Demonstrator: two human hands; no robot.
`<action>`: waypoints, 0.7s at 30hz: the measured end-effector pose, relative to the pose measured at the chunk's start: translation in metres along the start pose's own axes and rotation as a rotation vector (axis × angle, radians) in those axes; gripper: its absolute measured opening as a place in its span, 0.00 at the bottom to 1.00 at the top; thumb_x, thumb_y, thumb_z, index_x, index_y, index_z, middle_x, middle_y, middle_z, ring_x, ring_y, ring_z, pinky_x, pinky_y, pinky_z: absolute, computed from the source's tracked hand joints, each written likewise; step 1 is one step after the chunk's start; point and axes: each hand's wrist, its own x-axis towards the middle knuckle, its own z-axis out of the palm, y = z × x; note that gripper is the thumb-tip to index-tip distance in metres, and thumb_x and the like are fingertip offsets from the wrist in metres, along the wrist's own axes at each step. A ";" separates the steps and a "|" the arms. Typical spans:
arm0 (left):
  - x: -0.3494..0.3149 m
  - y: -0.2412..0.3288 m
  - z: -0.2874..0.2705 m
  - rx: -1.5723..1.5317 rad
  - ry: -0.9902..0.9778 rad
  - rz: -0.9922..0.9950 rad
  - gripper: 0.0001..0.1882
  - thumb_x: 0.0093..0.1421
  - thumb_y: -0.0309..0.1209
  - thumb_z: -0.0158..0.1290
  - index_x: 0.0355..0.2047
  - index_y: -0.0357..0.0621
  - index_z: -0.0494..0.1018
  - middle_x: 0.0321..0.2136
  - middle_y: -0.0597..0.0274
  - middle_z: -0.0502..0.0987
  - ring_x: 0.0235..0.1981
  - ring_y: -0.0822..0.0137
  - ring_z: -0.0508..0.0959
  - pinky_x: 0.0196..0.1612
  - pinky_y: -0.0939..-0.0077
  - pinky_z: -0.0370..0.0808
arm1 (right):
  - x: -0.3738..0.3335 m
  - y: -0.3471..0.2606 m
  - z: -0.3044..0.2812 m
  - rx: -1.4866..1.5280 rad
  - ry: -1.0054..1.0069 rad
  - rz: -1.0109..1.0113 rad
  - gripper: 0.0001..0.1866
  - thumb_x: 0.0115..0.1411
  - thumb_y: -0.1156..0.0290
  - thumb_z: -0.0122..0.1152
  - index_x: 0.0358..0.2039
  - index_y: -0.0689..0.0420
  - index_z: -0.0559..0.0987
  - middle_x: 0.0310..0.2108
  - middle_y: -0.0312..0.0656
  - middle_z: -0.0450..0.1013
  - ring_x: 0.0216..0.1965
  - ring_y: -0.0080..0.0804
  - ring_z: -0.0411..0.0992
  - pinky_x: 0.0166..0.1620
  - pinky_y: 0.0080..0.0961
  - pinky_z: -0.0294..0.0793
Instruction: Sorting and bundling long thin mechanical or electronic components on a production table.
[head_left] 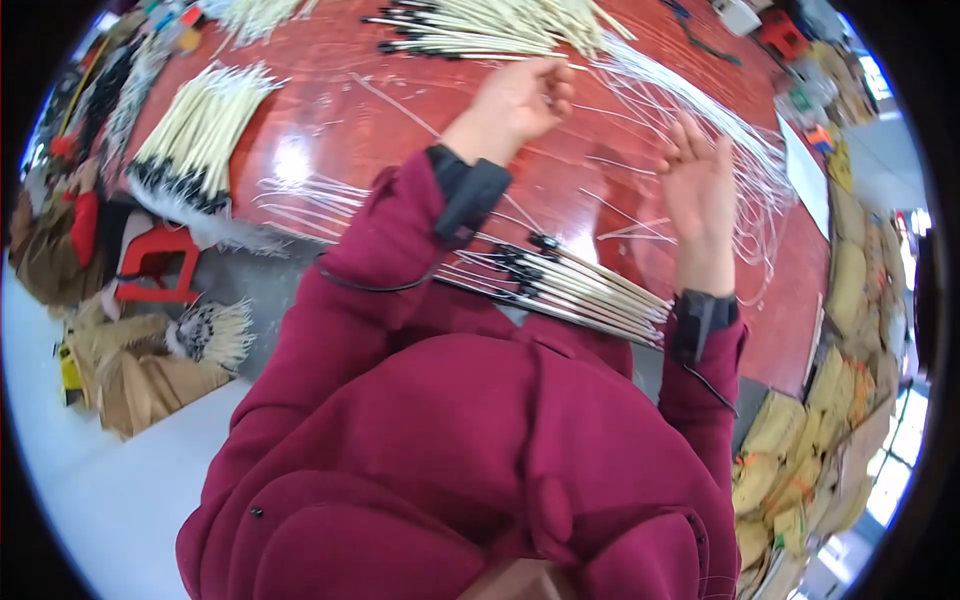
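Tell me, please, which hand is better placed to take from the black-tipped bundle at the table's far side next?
Probably the left hand: it is just short of that bundle. The right hand is farther off, beside the white strands. Whether the left holds something is unclear.

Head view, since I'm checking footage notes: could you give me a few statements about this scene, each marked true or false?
1. The left hand is nearer the far pile of cream rods than the rods at the table's near edge. True.
2. The right hand is beside the white strands. True.
3. The right hand is clenched in a fist. False: its fingers are extended.
4. The far pile's black tips point to the picture's right. False: they point left.
5. The stool on the floor at left is blue. False: the stool is red.
6. Both sleeves are maroon. True.
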 end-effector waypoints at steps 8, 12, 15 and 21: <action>-0.018 0.004 0.009 0.013 0.170 0.067 0.08 0.70 0.31 0.51 0.38 0.40 0.75 0.31 0.64 0.77 0.30 0.69 0.75 0.34 0.72 0.72 | -0.025 0.009 0.016 -0.141 0.043 0.011 0.28 0.75 0.49 0.47 0.60 0.61 0.74 0.43 0.32 0.75 0.42 0.23 0.68 0.47 0.23 0.67; -0.021 0.004 0.009 0.011 0.177 0.071 0.08 0.70 0.31 0.51 0.39 0.40 0.75 0.31 0.64 0.77 0.30 0.69 0.75 0.34 0.71 0.72 | -0.043 0.010 0.025 -0.178 0.069 -0.029 0.24 0.75 0.53 0.49 0.57 0.60 0.76 0.42 0.31 0.74 0.41 0.22 0.67 0.47 0.22 0.66; -0.020 0.005 0.007 0.006 0.176 0.072 0.07 0.70 0.31 0.51 0.39 0.39 0.75 0.31 0.64 0.77 0.30 0.68 0.75 0.34 0.71 0.72 | -0.057 0.009 0.028 -0.202 0.079 -0.059 0.22 0.74 0.54 0.50 0.56 0.60 0.77 0.41 0.31 0.74 0.41 0.21 0.67 0.47 0.21 0.66; -0.010 0.015 -0.007 0.010 0.143 0.067 0.07 0.70 0.31 0.51 0.40 0.39 0.75 0.31 0.64 0.77 0.31 0.68 0.76 0.35 0.71 0.72 | -0.085 0.007 0.015 -0.233 0.118 -0.093 0.21 0.74 0.56 0.50 0.55 0.60 0.77 0.40 0.31 0.74 0.41 0.21 0.67 0.46 0.22 0.66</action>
